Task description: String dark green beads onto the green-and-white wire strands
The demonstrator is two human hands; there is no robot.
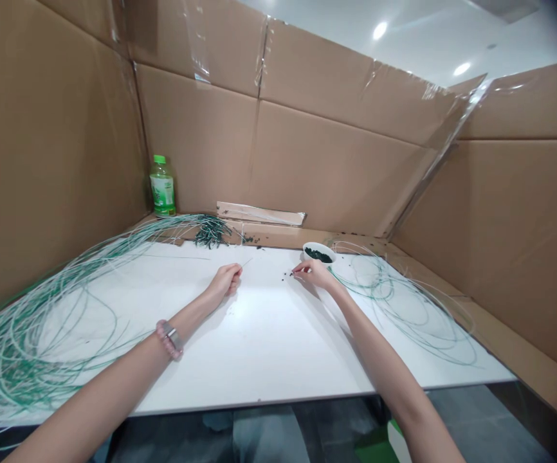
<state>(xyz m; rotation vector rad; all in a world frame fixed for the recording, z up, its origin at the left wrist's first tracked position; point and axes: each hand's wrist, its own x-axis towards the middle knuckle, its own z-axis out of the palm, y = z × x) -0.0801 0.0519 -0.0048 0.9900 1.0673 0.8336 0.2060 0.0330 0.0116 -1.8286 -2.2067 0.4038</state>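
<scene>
My left hand is closed in a pinch on a thin wire, whose tip sticks out past the fingers toward the upper right. To the right, my right hand has its fingertips pressed together low over the white table. A few tiny black pieces lie right beside those fingertips. Whether one of them is between the fingers is too small to see. Just behind the right hand stands a white bowl holding many small black pieces.
Long green and white wires spread over the left side, ending in a dark bunched tip. Looser wires coil at the right. A green-capped bottle stands in the back left corner. Cardboard walls enclose the table.
</scene>
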